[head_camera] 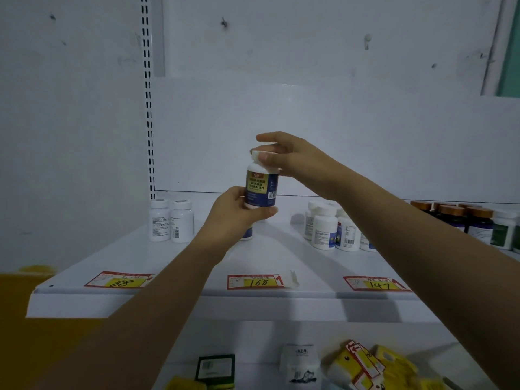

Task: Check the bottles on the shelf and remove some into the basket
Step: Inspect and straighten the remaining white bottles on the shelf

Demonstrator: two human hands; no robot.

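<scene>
Item: blue-labelled supplement bottle [261,190], white cap [256,155]; held upright above the shelf [197,291], over the price tag marked 168 [254,282]; my left hand [239,212] grips its base; my right hand [284,156] pinches the cap from above. Step, as I judge it: checking this bottle. Next: read the label; then stand it on the shelf or carry it to the basket, which is out of view.

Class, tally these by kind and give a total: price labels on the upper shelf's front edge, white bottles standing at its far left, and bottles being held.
price labels: 3
white bottles at far left: 2
held bottle: 1
total: 6
</scene>
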